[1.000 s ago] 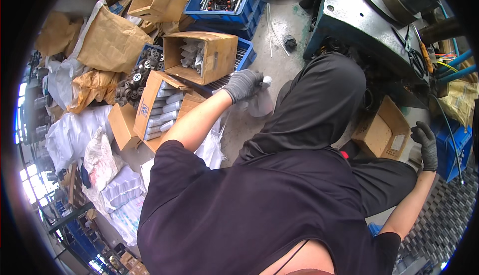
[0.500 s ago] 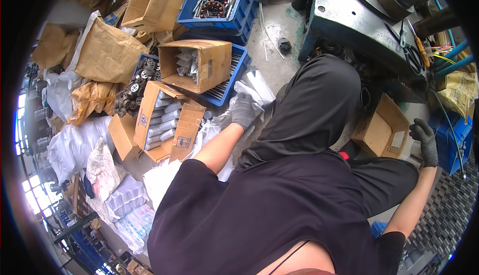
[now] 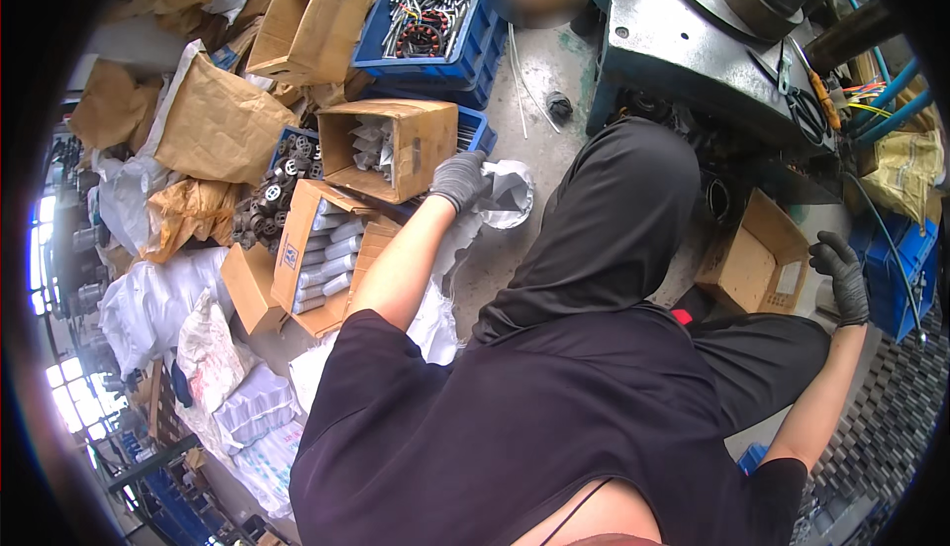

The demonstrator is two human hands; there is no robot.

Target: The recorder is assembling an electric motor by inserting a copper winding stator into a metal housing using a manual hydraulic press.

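Note:
My left hand (image 3: 460, 180), in a grey knitted glove, is closed around the edge of a white plastic bag (image 3: 508, 211). The bag's mouth gapes to the right of the glove, and its wrinkled length trails down beside my forearm. Just left of that hand, a cardboard box (image 3: 424, 153) lies on its side with small grey wrapped pieces (image 3: 374, 145) inside. Below it, an open carton (image 3: 288, 251) holds rows of grey tube-like packets (image 3: 327, 261). My right hand (image 3: 841, 277), also gloved, hovers at the far right with fingers loosely apart and nothing in them.
Blue crates (image 3: 432, 69) of metal rods stand at the top. A heavy metal machine (image 3: 673, 36) fills the upper right, with pliers (image 3: 829, 100) on it. An open cardboard box (image 3: 752, 254) sits beside my knee; a blue bin (image 3: 896, 279) is farther right.
My left hand has moved up and left toward the box on its side, and the white bag's mouth now shows round and open. The right hand has hardly moved.

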